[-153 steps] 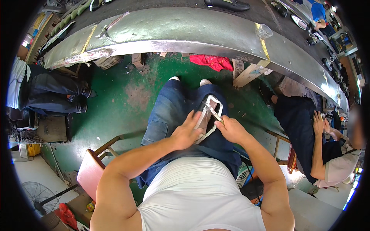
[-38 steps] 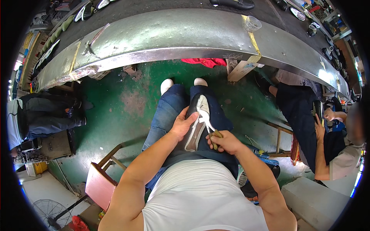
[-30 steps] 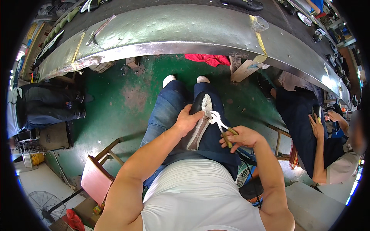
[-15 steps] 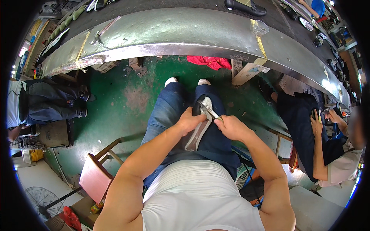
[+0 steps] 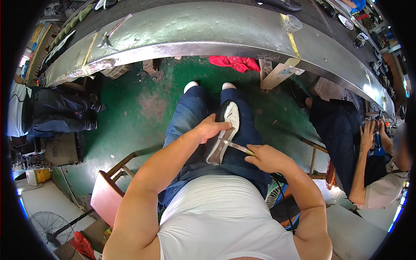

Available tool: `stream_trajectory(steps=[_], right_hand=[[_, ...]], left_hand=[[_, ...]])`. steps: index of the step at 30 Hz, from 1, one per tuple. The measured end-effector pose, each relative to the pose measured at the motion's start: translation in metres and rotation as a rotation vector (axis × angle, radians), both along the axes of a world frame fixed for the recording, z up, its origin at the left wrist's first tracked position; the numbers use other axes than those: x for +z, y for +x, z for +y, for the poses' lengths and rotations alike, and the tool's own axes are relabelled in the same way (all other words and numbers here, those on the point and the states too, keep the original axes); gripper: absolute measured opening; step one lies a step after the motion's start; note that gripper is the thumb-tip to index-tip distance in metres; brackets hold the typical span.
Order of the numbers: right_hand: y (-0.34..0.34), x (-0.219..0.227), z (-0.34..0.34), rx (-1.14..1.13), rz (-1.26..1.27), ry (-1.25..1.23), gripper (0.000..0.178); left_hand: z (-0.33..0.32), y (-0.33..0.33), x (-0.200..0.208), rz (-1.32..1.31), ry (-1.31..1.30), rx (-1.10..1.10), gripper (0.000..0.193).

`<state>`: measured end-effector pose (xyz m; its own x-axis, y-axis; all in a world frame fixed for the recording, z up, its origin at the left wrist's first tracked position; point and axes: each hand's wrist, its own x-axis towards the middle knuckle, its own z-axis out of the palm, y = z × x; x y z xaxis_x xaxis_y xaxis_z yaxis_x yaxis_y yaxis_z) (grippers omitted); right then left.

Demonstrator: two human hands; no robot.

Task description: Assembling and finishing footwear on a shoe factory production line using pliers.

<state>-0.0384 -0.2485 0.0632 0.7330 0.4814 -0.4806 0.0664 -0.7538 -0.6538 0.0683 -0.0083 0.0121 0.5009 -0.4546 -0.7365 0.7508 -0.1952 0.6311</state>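
Observation:
A black shoe with a white sole (image 5: 224, 132) lies sole-up on my lap, over my blue jeans. My left hand (image 5: 211, 128) grips its left side near the middle. My right hand (image 5: 265, 158) holds a thin metal blade tool (image 5: 237, 147) whose tip touches the sole's edge near the heel end.
A long curved metal workbench (image 5: 208, 32) runs across the top, with a clear plastic cup (image 5: 291, 23) on it and a red cloth (image 5: 236, 63) under it. People sit at the left (image 5: 52, 112) and right (image 5: 359, 147). A wooden stool (image 5: 108, 190) and a floor fan (image 5: 47, 223) stand at lower left.
The shoe has been turned sole-up on my lap over the frames. My right hand moved away to the right, then came back, and the blade now rests lower on the sole's edge.

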Motion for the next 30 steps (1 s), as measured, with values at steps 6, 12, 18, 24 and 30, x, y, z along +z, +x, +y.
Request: stream_trajectory(steps=[6, 12, 18, 24, 30], right_hand=[[-0.018, 0.009, 0.012, 0.034, -0.066, -0.133, 0.035], [-0.017, -0.026, -0.012, -0.02, 0.069, -0.017, 0.043], [0.01, 0.015, -0.015, -0.211, 0.514, 0.007, 0.044], [-0.007, -0.016, 0.028, -0.176, -0.11, -0.001, 0.038], [0.012, -0.019, 0.04, -0.303, -0.385, 0.173, 0.041]], left_hand=[[0.002, -0.017, -0.029, -0.177, 0.069, 0.036, 0.086], [0.035, -0.067, -0.048, -0.556, 0.067, -0.271, 0.102], [0.034, -0.08, -0.061, -0.524, 0.062, -0.167, 0.105], [0.03, -0.085, -0.068, -0.682, 0.137, -0.098, 0.102], [0.044, -0.081, -0.055, -0.522, 0.056, -0.173, 0.109]])
